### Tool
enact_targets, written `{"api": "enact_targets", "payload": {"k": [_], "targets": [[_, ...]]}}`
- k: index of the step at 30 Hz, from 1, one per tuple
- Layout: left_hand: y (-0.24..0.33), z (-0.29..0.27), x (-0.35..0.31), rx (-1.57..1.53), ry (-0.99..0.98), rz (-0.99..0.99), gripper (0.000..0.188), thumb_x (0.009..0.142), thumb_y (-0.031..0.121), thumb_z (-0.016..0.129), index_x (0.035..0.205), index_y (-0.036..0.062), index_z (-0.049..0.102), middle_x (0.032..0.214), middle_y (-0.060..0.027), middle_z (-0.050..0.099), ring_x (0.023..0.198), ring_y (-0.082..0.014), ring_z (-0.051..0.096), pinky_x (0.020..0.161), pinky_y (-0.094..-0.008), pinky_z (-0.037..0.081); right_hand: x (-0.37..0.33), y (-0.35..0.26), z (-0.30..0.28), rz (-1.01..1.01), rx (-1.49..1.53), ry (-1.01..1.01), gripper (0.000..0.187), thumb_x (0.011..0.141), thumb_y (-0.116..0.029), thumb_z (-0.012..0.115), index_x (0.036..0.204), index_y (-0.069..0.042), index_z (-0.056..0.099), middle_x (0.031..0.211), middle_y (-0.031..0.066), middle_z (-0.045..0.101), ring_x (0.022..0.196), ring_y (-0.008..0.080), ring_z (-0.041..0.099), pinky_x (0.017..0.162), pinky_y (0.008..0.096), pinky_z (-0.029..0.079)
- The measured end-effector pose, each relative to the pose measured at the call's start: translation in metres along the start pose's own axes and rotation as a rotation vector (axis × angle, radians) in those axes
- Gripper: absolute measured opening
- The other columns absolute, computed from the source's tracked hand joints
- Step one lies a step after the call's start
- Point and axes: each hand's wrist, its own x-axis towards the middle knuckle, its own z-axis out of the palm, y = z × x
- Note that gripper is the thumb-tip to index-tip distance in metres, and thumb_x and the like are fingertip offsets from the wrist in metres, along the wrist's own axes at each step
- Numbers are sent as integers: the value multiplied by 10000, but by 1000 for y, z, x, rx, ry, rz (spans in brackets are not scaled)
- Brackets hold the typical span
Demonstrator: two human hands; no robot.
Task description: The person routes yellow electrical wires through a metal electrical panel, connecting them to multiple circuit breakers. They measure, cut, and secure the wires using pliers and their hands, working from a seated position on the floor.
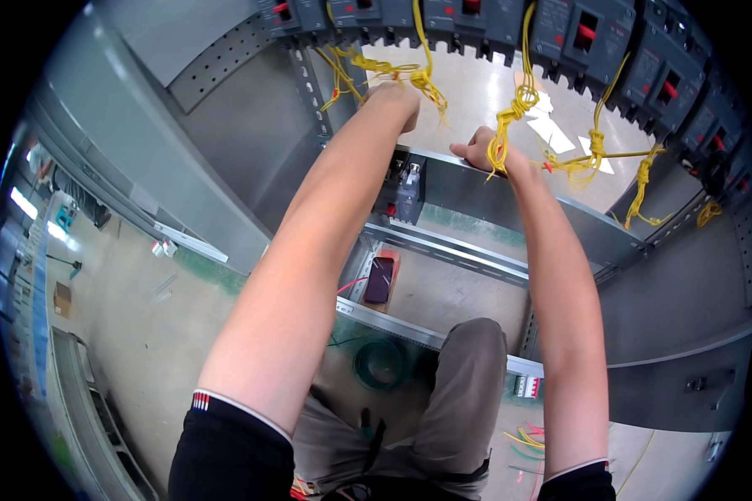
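Observation:
My left hand (393, 102) reaches to the far side of the open cabinet, beside bundles of yellow wire (426, 82). Its fingers curl downward, away from me, and what they hold, if anything, is hidden. At the top edge of a grey metal panel (493, 196), my right hand (483, 152) closes over the rim. Its thumb points left; the other fingers are mostly hidden. A knotted yellow wire bundle (518, 108) hangs in front of that hand. Below my left hand, a small dark breaker (403, 196) sits by the panel's left end.
Dark grey circuit breakers (576, 37) with red levers line the top. A perforated rail (443, 242) crosses below the panel. A phone (379, 280) lies inside the frame. A green wire coil (380, 363) is near my knees. A cabinet door (142, 142) stands left.

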Motion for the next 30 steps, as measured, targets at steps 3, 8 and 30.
{"api": "enact_targets", "payload": {"k": [3, 8, 30], "targets": [[3, 13, 18, 263, -216, 125, 263, 694, 84, 634, 936, 106, 736, 1024, -134, 701, 936, -290, 675, 781, -421, 530, 6, 13, 1, 73, -57, -102, 542, 833, -436, 600, 1081, 42, 659, 1071, 252, 662, 1007, 418, 629, 867, 444, 479], [15, 18, 17, 110, -212, 121, 316, 804, 194, 537, 1027, 31, 691, 1049, -135, 686, 893, -279, 660, 750, -399, 517, 25, 56, 17, 44, -77, -92, 490, 881, -444, 530, 919, 43, 566, 887, 186, 600, 841, 303, 557, 769, 421, 442], [3, -1, -19, 340, 251, 184, 232, 789, 203, 688, 952, 39, 704, 1008, -171, 690, 950, -344, 666, 765, -425, 541, -3, 24, -3, 66, 48, 21, 509, 908, -459, 514, 1108, -23, 685, 1156, 224, 643, 1119, 373, 594, 982, 419, 439]]}}
